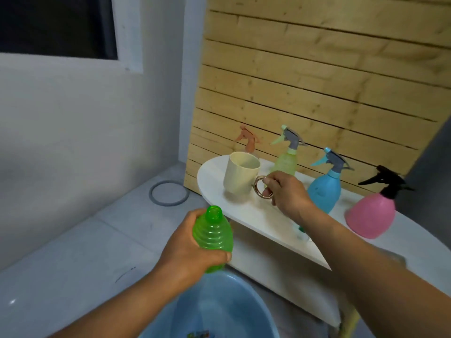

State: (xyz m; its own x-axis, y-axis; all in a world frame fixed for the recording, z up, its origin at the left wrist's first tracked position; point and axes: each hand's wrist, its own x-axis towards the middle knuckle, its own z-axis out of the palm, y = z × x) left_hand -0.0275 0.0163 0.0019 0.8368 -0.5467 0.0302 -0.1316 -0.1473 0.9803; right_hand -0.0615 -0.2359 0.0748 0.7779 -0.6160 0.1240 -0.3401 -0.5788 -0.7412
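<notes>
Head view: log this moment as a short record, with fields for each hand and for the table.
left hand: grips the capless green bottle by the blue basin
right hand: pinches the ring handle of the cream mug
table: white; bears the mug, pale green spray bottle, blue spray bottle, pink spray bottle, all upright
behind mug: orange spray head, bottle hidden

Mug's (241, 174) being held at the table's (256, 220) left end, spray bottles (324, 189) are being lined along the back edge, basin's (244, 296) being left below the front.
</notes>
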